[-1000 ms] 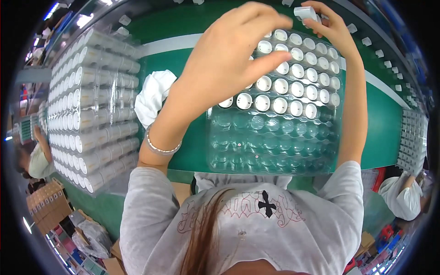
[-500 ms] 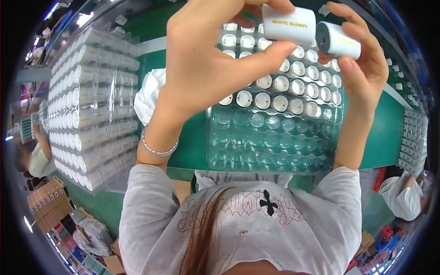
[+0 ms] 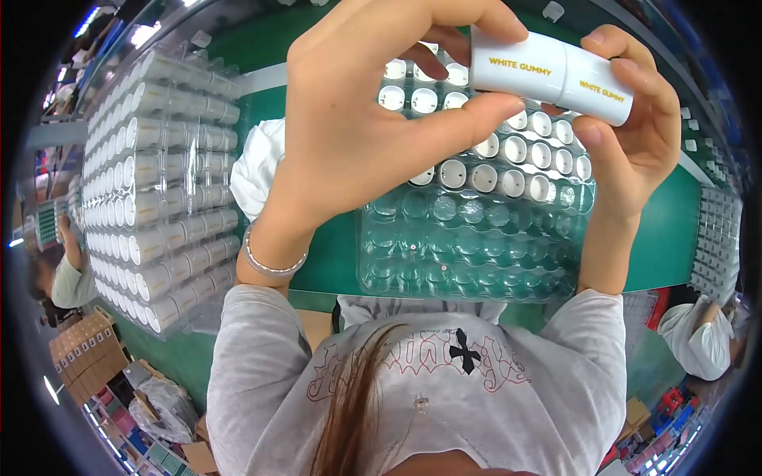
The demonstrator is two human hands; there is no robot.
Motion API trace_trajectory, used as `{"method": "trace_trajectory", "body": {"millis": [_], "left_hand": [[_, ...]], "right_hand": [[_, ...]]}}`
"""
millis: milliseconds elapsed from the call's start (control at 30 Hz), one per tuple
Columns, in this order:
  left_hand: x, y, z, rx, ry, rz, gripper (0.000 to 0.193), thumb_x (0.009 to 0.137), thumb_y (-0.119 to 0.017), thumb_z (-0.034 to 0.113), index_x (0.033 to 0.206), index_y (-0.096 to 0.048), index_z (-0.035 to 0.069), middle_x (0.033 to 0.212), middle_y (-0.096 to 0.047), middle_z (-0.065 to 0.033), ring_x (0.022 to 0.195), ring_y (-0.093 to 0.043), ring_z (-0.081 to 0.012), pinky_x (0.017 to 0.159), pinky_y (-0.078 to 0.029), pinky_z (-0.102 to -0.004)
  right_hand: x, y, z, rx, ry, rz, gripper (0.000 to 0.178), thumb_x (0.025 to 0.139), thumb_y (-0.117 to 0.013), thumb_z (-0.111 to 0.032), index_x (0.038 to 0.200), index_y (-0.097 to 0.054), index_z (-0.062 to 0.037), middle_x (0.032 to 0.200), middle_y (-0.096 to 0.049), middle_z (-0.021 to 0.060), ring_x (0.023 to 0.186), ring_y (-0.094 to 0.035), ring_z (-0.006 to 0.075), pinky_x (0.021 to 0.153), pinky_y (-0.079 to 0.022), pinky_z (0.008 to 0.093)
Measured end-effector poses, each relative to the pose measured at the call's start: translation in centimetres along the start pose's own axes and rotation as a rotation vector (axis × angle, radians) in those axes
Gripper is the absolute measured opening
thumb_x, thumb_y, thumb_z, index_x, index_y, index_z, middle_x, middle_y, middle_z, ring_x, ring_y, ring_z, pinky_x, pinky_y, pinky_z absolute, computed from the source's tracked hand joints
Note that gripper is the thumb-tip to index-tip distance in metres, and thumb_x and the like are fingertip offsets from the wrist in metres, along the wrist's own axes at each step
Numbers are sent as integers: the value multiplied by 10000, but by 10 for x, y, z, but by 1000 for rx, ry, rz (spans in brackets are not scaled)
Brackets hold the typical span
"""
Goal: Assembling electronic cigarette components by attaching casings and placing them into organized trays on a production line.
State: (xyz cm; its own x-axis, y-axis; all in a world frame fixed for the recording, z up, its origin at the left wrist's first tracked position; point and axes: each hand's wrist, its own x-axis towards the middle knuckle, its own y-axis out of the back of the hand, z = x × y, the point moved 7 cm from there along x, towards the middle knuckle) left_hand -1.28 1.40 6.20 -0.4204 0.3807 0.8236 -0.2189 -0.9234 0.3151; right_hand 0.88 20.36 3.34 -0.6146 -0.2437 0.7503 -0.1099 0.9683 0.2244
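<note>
Gripping with fingers (image 3: 476,117), the left hand (image 3: 349,119) holds one white tub (image 3: 508,65) and the right hand (image 3: 635,155) another tub (image 3: 602,87), ends touching over the clear tray (image 3: 476,258), maybe to line up.

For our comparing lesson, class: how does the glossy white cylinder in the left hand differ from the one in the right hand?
The glossy white cylinder in the left hand looks longer than the white cylinder in the right hand. The left cylinder's lettering is larger than the right cylinder's. The left cylinder tilts slightly; the right cylinder slopes more steeply. Both carry gold lettering and meet end to end.
</note>
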Motion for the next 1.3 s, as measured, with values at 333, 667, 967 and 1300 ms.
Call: {"method": "trace_trajectory", "body": {"millis": [333,667,967,1300], "left_hand": [[2,-1,-1,-10,79,-103,430,675,-782,-27,1063,-600,2,1079,-598,-139,919,-611,-150,663,-513,-204],[-11,-21,-34,-625,-311,-3,389,743,-738,-56,1090,-568,-14,1156,-526,-125,1006,-582,-152,722,-545,-217],[-32,-12,-40,-732,678,211,240,843,-613,-41,1082,-599,-42,1209,-527,-143,1047,-568,-176,872,-498,-285],[-5,-18,-56,-687,280,54,441,811,-626,-94,1238,-523,-67,1218,-524,-135,1072,-563,-189,860,-525,-285]], "right_hand": [[0,-3,-5,-75,76,-84,348,835,-660,-26,1168,-569,-72,1266,-456,274,1104,-562,320,754,-614,401],[1,-7,-5,-168,65,-64,303,811,-637,64,1089,-616,-54,1264,-458,258,1117,-555,322,777,-613,412],[3,-11,-9,-223,82,-48,292,794,-641,92,1060,-619,-25,1254,-468,251,1139,-539,311,797,-611,416],[9,-10,-6,-178,-40,33,256,855,-624,-8,1109,-601,20,1176,-541,238,955,-644,275,768,-604,358]]}}
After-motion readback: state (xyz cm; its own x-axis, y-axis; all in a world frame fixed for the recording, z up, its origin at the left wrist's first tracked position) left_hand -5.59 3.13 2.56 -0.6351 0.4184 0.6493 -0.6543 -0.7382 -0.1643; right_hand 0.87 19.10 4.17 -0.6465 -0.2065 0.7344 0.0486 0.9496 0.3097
